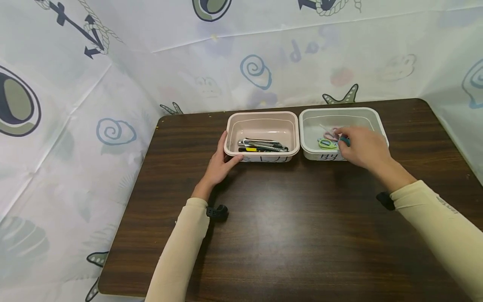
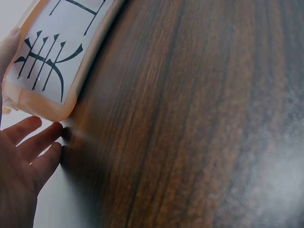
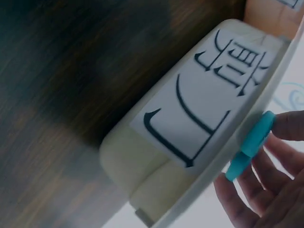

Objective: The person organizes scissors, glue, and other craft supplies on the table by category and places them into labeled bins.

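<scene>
My left hand (image 1: pixel 217 166) rests against the near left corner of a pink plastic bin (image 1: pixel 229 134), its fingers extended along the side and its thumb on the front. Inside that bin lie several utility knives (image 1: pixel 264 145), one with a yellow part. Over the right side of a pale grey bin (image 1: pixel 311 153), my right hand (image 1: pixel 365 147) pinches the teal handles of a pair of scissors (image 3: pixel 251 145); their blades are hidden. Green-handled scissors (image 1: pixel 327 144) and pink-handled scissors (image 1: pixel 330 136) lie in the grey bin.
Both bins stand side by side near the back edge of a dark wooden table (image 1: pixel 279 235). White paper labels with black characters are on their fronts. A printed white sheet (image 1: pixel 211 67) hangs behind the table and at its sides.
</scene>
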The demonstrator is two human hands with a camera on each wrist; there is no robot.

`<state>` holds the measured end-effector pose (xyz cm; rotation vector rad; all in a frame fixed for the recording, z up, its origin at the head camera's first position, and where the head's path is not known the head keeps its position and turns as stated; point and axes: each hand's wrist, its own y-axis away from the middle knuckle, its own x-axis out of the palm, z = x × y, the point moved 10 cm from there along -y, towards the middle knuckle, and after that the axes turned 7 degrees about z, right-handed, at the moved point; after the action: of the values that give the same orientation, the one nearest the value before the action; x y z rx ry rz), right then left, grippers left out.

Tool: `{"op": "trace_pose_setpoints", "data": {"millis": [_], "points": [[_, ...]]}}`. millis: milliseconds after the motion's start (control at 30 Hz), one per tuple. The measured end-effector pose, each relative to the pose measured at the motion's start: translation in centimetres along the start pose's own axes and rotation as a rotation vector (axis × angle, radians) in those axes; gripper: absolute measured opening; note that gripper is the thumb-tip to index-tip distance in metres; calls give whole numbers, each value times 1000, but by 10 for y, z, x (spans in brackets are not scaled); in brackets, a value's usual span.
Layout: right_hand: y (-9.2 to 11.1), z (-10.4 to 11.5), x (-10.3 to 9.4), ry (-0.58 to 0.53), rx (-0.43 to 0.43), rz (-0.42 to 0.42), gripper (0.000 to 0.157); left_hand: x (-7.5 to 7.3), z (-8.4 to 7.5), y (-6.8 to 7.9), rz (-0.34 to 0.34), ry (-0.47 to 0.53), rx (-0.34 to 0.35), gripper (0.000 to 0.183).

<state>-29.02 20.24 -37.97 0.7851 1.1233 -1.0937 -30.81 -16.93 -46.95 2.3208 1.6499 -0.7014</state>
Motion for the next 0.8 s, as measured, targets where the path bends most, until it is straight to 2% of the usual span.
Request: {"op": "trace_pose_setpoints", "data": {"millis": [133,267,533,800], "points": [[-9,-21,1,-22,108,8,37,-1,-20,4,18,16,9,92],[-15,-37,3,-42,171,24,36,-2,-35,8,30,8,8,91],[-24,-56,13,-25,206,69,31,-3,-38,8,27,9,11,90],[-23,-73,20,-50,298,105,26,-3,-35,9,21,8,12,90]]}}
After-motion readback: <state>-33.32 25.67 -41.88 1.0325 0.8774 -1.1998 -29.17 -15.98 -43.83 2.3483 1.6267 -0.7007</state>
